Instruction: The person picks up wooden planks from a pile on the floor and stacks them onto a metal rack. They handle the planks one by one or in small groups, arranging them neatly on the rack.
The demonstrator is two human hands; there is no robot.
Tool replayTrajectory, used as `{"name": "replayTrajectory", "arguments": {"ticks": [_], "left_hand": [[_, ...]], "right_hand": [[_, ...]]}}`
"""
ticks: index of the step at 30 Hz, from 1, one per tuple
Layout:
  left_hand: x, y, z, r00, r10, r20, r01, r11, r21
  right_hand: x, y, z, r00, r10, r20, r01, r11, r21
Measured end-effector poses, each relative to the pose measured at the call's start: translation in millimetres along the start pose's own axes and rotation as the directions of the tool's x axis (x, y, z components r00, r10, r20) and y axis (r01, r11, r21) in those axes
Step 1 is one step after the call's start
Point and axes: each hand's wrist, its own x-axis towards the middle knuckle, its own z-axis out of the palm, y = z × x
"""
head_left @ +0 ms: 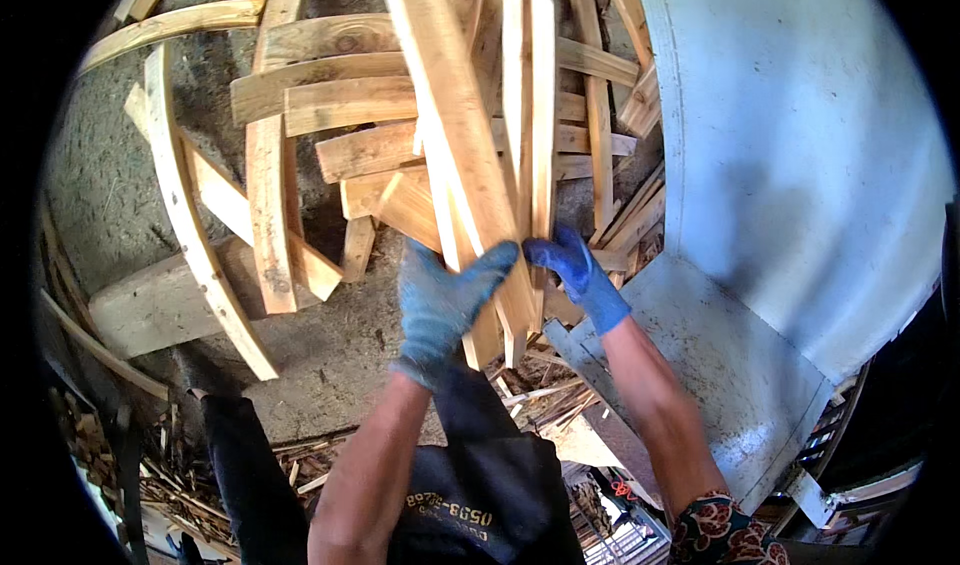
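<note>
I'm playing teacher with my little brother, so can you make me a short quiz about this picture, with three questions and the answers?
1. True or false: the left hand and the right hand both wear gloves.

2. Where in the picture is the big pale blue metal panel?
A) on the left side
B) on the right side
C) in the bottom left corner

3. Fill in the blank: the thumb of the ____ hand lies across the front of a long wooden board.

Key:
1. True
2. B
3. left
</note>
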Motion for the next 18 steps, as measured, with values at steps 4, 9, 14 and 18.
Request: {"name": "replayTrajectory", "arguments": {"ticks": [4, 9, 14, 18], "left_hand": [[-17.1, 11.6, -21.8, 0.987, 0.156, -0.049, -0.163, 0.953, -0.254], [-74.5, 48.2, -75.5, 0.994, 0.096, -0.05, -0.106, 0.948, -0.299], [-115.2, 62.9, -142.1, 0.992, 0.111, -0.066, -0.123, 0.968, -0.217], [-163.4, 54.9, -171.8, 0.983, 0.0, -0.185, -0.038, 0.979, -0.201]], "right_hand": [[-4.6, -39.5, 38.4, 0.985, -0.154, 0.074, 0.154, 0.988, 0.007], [-38.5, -49.8, 84.0, 0.962, -0.14, 0.233, 0.129, 0.99, 0.06], [-95.1, -62.9, 145.5, 0.953, -0.008, 0.303, 0.008, 1.0, 0.003], [-131.1, -92.2, 180.5, 0.912, 0.068, 0.405, -0.016, 0.991, -0.13]]}}
